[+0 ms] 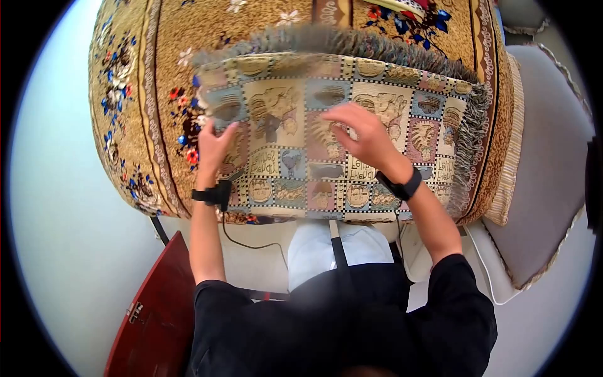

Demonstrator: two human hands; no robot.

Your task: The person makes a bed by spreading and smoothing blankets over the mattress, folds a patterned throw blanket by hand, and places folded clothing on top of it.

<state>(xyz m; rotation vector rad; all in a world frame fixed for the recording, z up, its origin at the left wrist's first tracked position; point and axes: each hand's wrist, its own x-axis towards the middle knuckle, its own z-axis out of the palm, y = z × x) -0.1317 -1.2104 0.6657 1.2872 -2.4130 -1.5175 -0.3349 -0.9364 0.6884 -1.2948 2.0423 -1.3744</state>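
Observation:
A woven throw (270, 157) with picture squares, film-strip borders and fringe along its far and right edges lies over a patterned brown cloth. My left hand (215, 146) is at the throw's left edge, thumb and fingers apart, with nothing visible between them. Over the middle of the throw hovers my right hand (363, 133), its index finger stretched to the left and the thumb apart below it. That hand appears to hold nothing. Dark bands with attached devices circle both wrists. A blurred vertical streak partly obscures the throw's centre.
The brown floral cloth (169, 38) covers the table. At the top edge sits a partly visible patterned item (405, 6). Grey cushions (543, 157) stand on the right, beside a white chair (487, 264). A dark red panel (154, 308) with a latch leans at lower left. Cables hang by both wrists.

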